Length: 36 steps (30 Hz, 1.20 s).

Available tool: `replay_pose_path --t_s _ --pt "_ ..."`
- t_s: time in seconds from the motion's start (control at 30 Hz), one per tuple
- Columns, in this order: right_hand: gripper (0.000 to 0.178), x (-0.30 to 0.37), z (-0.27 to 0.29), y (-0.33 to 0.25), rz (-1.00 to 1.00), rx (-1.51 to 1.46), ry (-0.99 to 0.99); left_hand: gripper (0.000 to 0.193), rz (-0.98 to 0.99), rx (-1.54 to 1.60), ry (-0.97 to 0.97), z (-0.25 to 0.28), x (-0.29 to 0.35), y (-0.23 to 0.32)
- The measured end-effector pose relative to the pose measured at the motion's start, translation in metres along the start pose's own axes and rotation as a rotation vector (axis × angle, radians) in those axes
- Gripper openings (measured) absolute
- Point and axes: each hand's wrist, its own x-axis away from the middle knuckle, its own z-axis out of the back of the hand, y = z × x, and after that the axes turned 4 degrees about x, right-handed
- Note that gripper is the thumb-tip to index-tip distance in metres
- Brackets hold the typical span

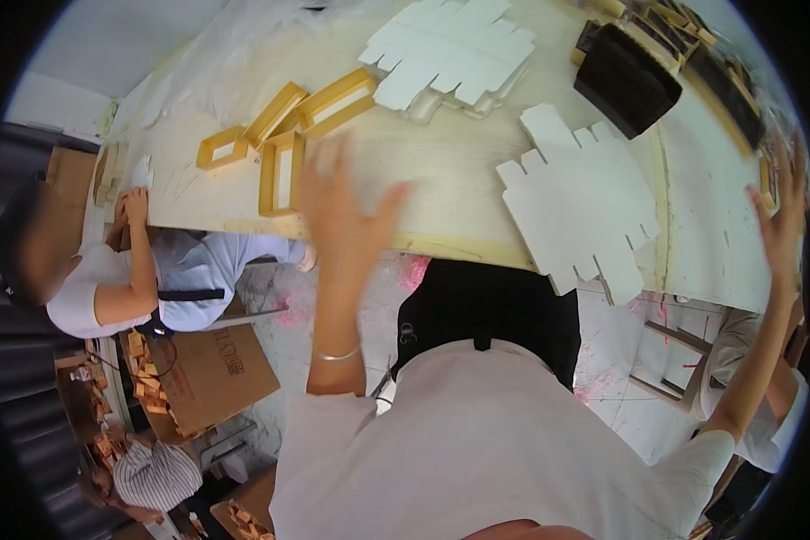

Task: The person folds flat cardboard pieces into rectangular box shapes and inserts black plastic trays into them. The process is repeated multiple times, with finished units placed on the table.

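Observation:
My left hand (340, 193) is over the table's near edge, fingers spread and a little blurred, with nothing visible in it. Just beside it stands an upright-lying gold rectangular box frame (268, 180); more gold frames, one of them a long one (337, 102), lie beyond and to the left. Far to the right, my right hand (785, 202) is raised with its fingers stretched apart. A small gold frame (768, 183) shows in the gap by its thumb, and I cannot tell whether they touch.
White die-cut card sheets lie in a near stack (580, 202) and a far stack (450, 49) on the pale table (441, 171). Dark and gold boxes (628, 81) crowd the far right. People sit at both sides. A cardboard carton (220, 378) stands at lower left.

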Motion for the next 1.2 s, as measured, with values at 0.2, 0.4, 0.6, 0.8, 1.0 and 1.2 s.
replay_pose_path --t_s 0.2,0.4,0.6,0.8,1.0,1.2 --pt "0.039 -0.088 -0.022 -0.094 0.118 -0.462 0.12 0.074 0.62 -0.242 -0.123 0.042 0.028 -0.099" --pt "0.015 -0.114 -0.072 -0.138 -0.026 -0.353 -0.075 0.072 0.553 0.283 -0.005 0.081 0.05 -0.065" --pt "0.011 -0.11 -0.071 -0.129 -0.047 -0.389 -0.057 0.073 0.069 0.781 -0.527 0.016 0.018 0.036" --pt "0.013 -0.117 -0.066 -0.132 -0.135 -0.339 -0.011 0.075 -0.178 0.621 -0.722 -0.06 -0.014 0.094" --pt "0.015 -0.106 -0.021 -0.127 -0.241 -0.979 0.054 0.081 -0.119 0.732 -0.712 -0.062 -0.016 0.089" --pt "0.03 -0.04 0.007 -0.14 -0.289 -1.676 -0.722 0.085 -0.144 0.717 -0.777 -0.06 -0.021 0.093"
